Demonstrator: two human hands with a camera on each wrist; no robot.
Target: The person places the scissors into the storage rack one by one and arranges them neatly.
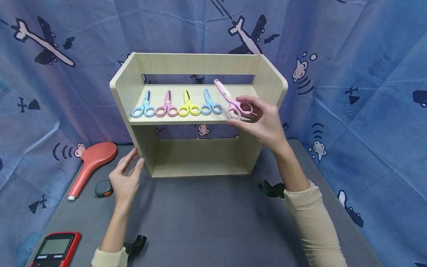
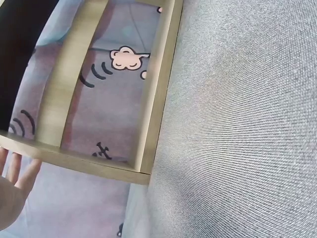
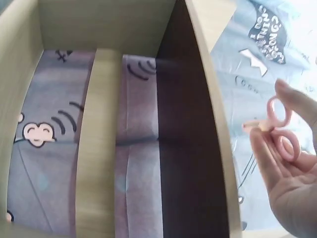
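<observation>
My right hand (image 1: pixel 267 124) grips pink scissors (image 1: pixel 224 90) by the handle loops, at the right end of the upper board of a pale wooden shelf (image 1: pixel 200 63). In the right wrist view, finger and thumb hold the pink scissors (image 3: pixel 289 148) beyond the board's edge. Along that board lie blue scissors (image 1: pixel 146 100), pink-purple scissors (image 1: pixel 168 98), yellow scissors (image 1: pixel 187 99) and light blue scissors (image 1: pixel 209 99), all with blades pointing back. My left hand (image 1: pixel 125 181) touches the shelf's left side panel; its fingertips rest on the wood in the left wrist view.
Left of the shelf lie a red paddle-shaped tool (image 1: pixel 98 154) with a handle and a small black-and-orange device (image 1: pixel 103 188). A red meter with a screen (image 1: pixel 56 248) is at the front left. A blue patterned cloth (image 1: pixel 350 74) hangs around the grey table (image 1: pixel 207 222).
</observation>
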